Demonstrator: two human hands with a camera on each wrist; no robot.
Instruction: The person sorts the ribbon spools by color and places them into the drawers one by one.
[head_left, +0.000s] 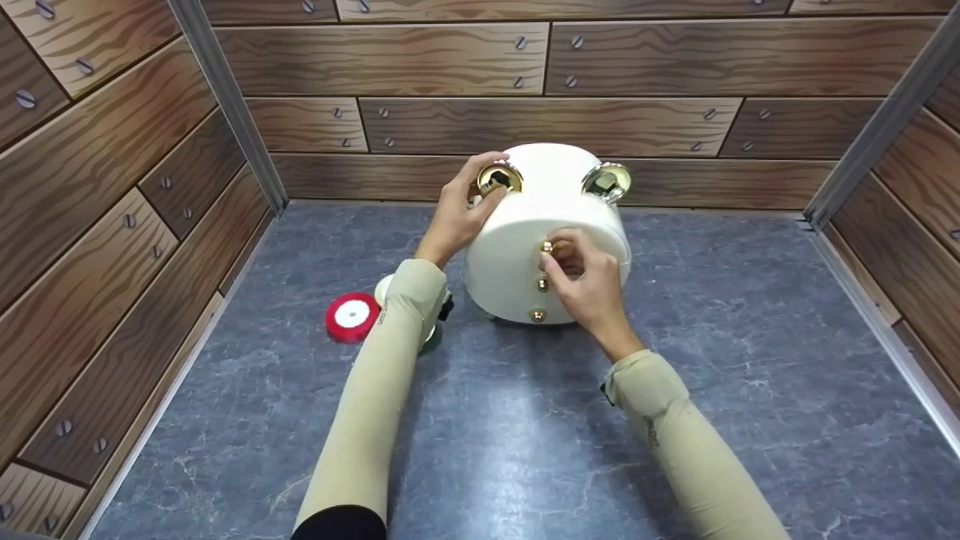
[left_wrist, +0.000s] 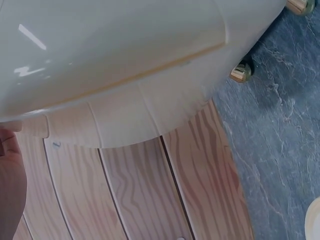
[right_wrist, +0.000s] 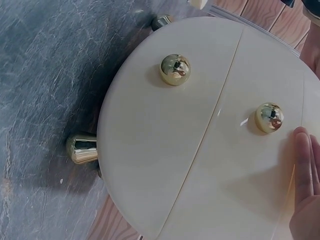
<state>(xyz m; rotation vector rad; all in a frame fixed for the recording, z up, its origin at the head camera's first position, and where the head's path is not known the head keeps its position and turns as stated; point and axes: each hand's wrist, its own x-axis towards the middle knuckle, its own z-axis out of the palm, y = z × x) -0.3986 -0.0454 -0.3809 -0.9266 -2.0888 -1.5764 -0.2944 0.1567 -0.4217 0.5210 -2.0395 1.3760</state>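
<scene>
A glossy white rounded drawer box with two gold cup-shaped ears on top stands on the floor. My left hand grips the left gold ear, thumb at its front and fingers behind. The right ear is untouched. Three gold knobs run down the front; my right hand pinches the top knob between thumb and fingers. Below it are the middle knob and the bottom knob. Seams divide the front into drawers. In the left wrist view, only part of the left hand shows.
A red ribbon roll lies left of the box. A whitish roll and something green are partly hidden by the left sleeve. Gold feet support the box. Wood-patterned walls surround the blue-grey floor.
</scene>
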